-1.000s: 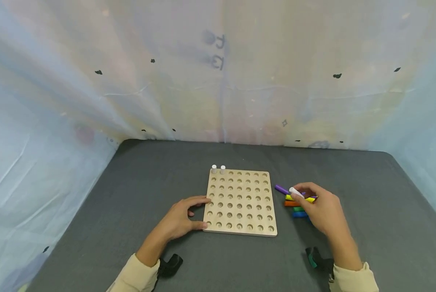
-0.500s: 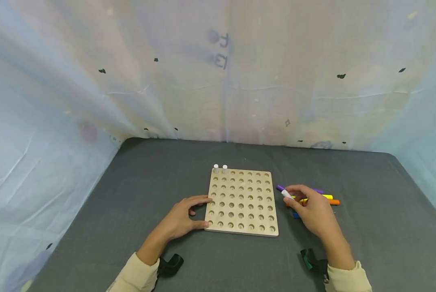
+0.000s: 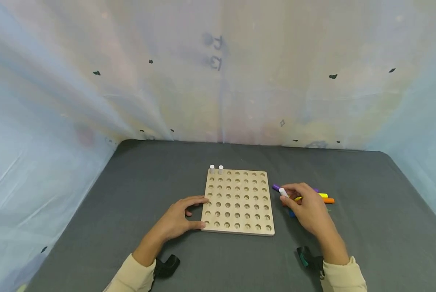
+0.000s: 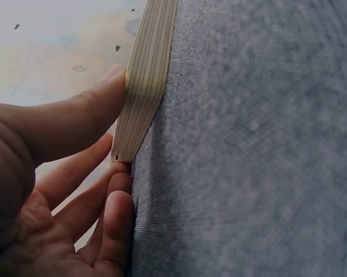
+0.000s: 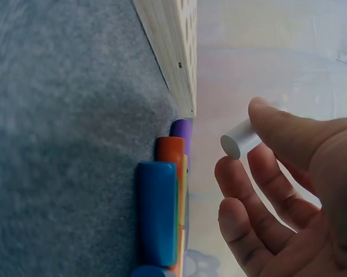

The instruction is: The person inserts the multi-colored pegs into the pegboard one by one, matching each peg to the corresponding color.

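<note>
A square wooden pegboard [image 3: 238,201] with rows of round holes lies on the grey table; two white pegs [image 3: 216,168] stand in its far left corner. My left hand [image 3: 179,219] rests against the board's left edge [image 4: 144,86], thumb and fingers touching the wood. My right hand [image 3: 305,207] hovers just right of the board and pinches a short white peg [image 3: 283,192] [image 5: 240,138] between thumb and fingers. Under that hand lie coloured pegs: purple [image 3: 276,187], yellow [image 3: 321,195], orange [image 3: 328,200], and blue [image 5: 157,213].
The grey cloth tabletop [image 3: 130,194] is enclosed by pale plastic sheeting [image 3: 218,81] at the back and sides. Black wrist camera mounts [image 3: 165,266] sit by both cream sleeves.
My right hand has lifted the white peg from the coloured pile and moved it left towards the board. The left hand has stayed on the board's edge.
</note>
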Demonstrator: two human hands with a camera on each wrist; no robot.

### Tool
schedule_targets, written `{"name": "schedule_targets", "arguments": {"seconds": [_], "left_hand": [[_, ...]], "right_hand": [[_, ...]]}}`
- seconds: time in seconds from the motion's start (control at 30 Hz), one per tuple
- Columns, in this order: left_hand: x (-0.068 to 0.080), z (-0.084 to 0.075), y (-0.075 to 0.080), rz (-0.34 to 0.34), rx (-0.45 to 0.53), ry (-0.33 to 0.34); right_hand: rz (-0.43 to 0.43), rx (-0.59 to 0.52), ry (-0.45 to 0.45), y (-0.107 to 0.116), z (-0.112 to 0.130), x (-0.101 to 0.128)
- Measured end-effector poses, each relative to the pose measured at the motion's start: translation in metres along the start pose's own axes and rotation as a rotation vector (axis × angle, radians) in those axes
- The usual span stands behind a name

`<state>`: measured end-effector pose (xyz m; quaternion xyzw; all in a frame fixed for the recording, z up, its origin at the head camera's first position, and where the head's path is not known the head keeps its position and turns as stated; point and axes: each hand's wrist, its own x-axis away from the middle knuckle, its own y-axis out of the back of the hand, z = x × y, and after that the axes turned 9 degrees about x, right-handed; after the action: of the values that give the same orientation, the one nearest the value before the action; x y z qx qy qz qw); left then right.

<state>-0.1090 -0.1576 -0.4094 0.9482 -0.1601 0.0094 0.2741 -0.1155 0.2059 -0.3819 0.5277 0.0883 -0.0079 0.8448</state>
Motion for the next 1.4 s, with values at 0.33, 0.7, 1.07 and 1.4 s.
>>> {"name": "schedule_targets", "arguments": {"seconds": [0.33, 0.7, 1.07, 1.4], "left_hand": [[0.002, 0.0, -0.002, 0.012, 0.007, 0.001], [0.002, 0.001, -0.004, 0.0, 0.006, 0.026], [0.0, -0.001, -0.001, 0.006, -0.007, 0.016], [0.0, -0.001, 0.0, 0.003, -0.015, 0.0]], "right_hand": [[0.019, -0.001, -0.003, 0.001, 0.0, 0.003], [0.03, 0.0, -0.015, 0.004, 0.0, 0.002], [-0.015, 0.016, 0.006, 0.004, 0.003, 0.0], [-0.036, -0.007, 0.064, 0.0, 0.016, -0.004]]}}
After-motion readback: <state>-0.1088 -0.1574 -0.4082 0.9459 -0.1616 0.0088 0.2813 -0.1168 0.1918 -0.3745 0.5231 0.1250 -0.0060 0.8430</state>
